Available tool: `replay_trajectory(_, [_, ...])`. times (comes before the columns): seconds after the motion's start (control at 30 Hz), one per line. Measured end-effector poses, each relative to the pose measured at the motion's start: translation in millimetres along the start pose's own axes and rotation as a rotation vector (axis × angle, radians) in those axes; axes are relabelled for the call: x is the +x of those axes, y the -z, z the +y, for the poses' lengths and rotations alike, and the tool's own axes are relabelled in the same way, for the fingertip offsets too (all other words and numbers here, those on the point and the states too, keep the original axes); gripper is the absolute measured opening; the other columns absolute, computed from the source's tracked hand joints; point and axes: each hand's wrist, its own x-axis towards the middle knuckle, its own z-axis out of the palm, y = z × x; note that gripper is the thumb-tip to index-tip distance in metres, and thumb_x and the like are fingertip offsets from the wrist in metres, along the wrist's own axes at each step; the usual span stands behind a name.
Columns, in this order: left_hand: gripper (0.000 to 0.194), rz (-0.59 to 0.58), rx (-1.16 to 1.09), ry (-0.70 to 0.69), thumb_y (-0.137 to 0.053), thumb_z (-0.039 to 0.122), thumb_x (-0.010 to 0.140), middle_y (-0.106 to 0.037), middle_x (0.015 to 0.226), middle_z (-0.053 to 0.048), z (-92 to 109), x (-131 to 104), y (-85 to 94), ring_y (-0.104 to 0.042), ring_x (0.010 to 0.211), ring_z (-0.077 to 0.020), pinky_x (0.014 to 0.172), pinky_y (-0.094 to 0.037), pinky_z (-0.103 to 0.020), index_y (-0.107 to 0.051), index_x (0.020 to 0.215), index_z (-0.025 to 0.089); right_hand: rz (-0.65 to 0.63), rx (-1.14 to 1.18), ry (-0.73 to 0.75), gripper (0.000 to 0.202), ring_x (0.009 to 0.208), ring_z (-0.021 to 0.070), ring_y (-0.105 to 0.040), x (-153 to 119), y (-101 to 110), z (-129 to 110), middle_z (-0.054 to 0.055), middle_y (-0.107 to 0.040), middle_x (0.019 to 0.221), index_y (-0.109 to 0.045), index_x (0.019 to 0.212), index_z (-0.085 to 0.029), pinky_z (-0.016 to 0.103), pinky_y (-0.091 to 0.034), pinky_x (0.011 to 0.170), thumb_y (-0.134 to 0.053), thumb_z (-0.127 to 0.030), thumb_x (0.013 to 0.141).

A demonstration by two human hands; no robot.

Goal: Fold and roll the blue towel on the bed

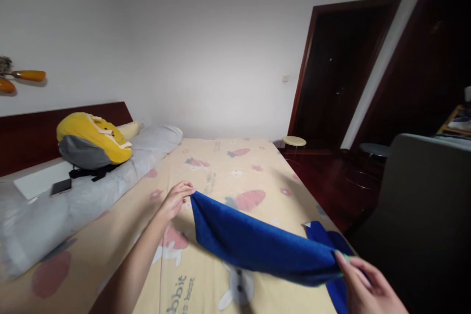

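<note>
A blue towel is stretched in the air just above a bed with a cream sheet printed with carrots and rabbits. My left hand pinches the towel's far corner with the arm reaching out over the sheet. My right hand grips the near end at the lower right, where the cloth bunches and hangs down. A small white tag shows on the towel near the right end.
A long grey bolster pillow lies along the left, with a yellow and grey backpack and a phone on it. A dark wooden headboard stands behind. Right of the bed are a dark doorway, two round stools and a grey chair back.
</note>
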Motion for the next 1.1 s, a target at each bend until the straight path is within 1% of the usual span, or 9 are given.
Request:
replay_trajectory(0.1, [0.041, 0.073, 0.010, -0.018, -0.081, 0.039, 0.055, -0.066, 0.086, 0.000, 18.6, -25.6, 19.9, -0.054, 0.076, -0.0097, 0.061, -0.030, -0.021, -0.066, 0.088, 0.019, -0.150, 0.182, -0.079, 0.066, 0.067, 0.0137, -0.065, 24.0, -22.1, -40.2, 0.003, -0.072, 0.074, -0.062, 0.106, -0.020, 0.017, -0.051, 0.057, -0.086, -0.050, 0.051])
replay_trajectory(0.17, [0.041, 0.124, 0.014, -0.022, -0.081, 0.040, 0.054, -0.070, 0.092, -0.003, 27.2, -39.1, 28.6, -0.057, 0.083, -0.0130, 0.065, -0.032, -0.023, -0.069, 0.087, 0.018, -0.261, 0.203, -0.099, 0.066, 0.067, 0.0115, -0.064, 38.7, -33.8, -53.6, 0.003, -0.071, 0.074, -0.066, 0.102, -0.017, 0.015, -0.051, 0.059, -0.088, -0.047, 0.048])
replay_trajectory(0.27, [0.046, 0.156, 0.023, -0.046, -0.083, 0.039, 0.049, -0.073, 0.096, -0.007, 36.5, -55.6, 36.7, -0.060, 0.090, -0.0182, 0.072, -0.039, -0.027, -0.072, 0.088, 0.017, -0.391, 0.155, -0.121, 0.054, 0.069, 0.0117, -0.064, 58.2, -45.2, -59.3, 0.007, -0.072, 0.077, -0.071, 0.084, -0.011, 0.015, -0.050, 0.061, -0.089, -0.045, 0.045])
replay_trajectory(0.43, [0.051, 0.174, 0.063, -0.104, -0.086, 0.040, 0.044, -0.075, 0.093, -0.009, 42.3, -72.7, 46.8, -0.065, 0.092, -0.0221, 0.089, -0.047, -0.035, -0.073, 0.087, 0.015, -0.571, 0.106, -0.119, 0.055, 0.068, 0.0140, -0.064, 74.8, -51.1, -62.9, 0.008, -0.072, 0.076, -0.072, 0.091, -0.011, 0.020, -0.049, 0.059, -0.089, -0.040, 0.047])
replay_trajectory(0.63, [0.038, 0.201, 0.378, -0.195, -0.080, 0.046, 0.051, -0.076, 0.080, -0.007, 31.9, -70.3, 62.9, -0.068, 0.083, -0.0256, 0.082, -0.052, -0.037, -0.073, 0.075, 0.017, -0.645, -0.055, 0.018, 0.053, 0.066, 0.0151, -0.063, 83.5, -56.1, -68.2, 0.009, -0.071, 0.071, -0.073, 0.087, -0.009, 0.022, -0.047, 0.059, -0.088, -0.042, 0.047])
replay_trajectory(0.77, [0.030, 0.203, 0.602, -0.287, -0.072, 0.047, 0.060, -0.074, 0.075, -0.005, 28.2, -68.7, 68.1, -0.066, 0.076, -0.0225, 0.075, -0.049, -0.033, -0.072, 0.073, 0.019, -0.708, -0.254, 0.179, 0.051, 0.062, 0.0180, -0.063, 91.1, -59.7, -71.6, 0.009, -0.070, 0.066, -0.073, 0.074, -0.012, 0.025, -0.048, 0.056, -0.083, -0.055, 0.049])
replay_trajectory(0.97, [0.024, 0.149, 0.760, -0.477, -0.066, 0.045, 0.069, -0.067, 0.081, -0.002, 35.7, -70.4, 75.7, -0.062, 0.080, -0.0189, 0.076, -0.047, -0.029, -0.068, 0.073, 0.021, -0.823, -0.523, 0.453, 0.055, 0.063, 0.0185, -0.063, 101.5, -59.3, -77.0, 0.006, -0.071, 0.068, -0.072, 0.070, -0.018, 0.026, -0.049, 0.059, -0.072, -0.071, 0.056])
replay_trajectory(1.03, [0.024, 0.100, 0.735, -0.448, -0.065, 0.045, 0.070, -0.065, 0.079, -0.002, 34.2, -67.0, 80.4, -0.061, 0.078, -0.0178, 0.075, -0.047, -0.029, -0.066, 0.073, 0.020, -0.855, -0.546, 0.457, 0.056, 0.058, 0.0163, -0.061, 103.2, -60.2, -74.7, 0.005, -0.069, 0.063, -0.071, 0.069, -0.017, 0.026, -0.047, 0.056, -0.069, -0.072, 0.059])
replay_trajectory(1.1, [0.027, -0.002, 0.649, -0.352, -0.066, 0.045, 0.069, -0.064, 0.074, -0.001, 30.2, -61.2, 83.6, -0.061, 0.074, -0.0170, 0.072, -0.048, -0.029, -0.063, 0.073, 0.019, -0.897, -0.528, 0.374, 0.056, 0.050, 0.0138, -0.056, 105.2, -62.7, -68.7, 0.003, -0.064, 0.056, -0.069, 0.070, -0.016, 0.025, -0.043, 0.050, -0.068, -0.071, 0.060])
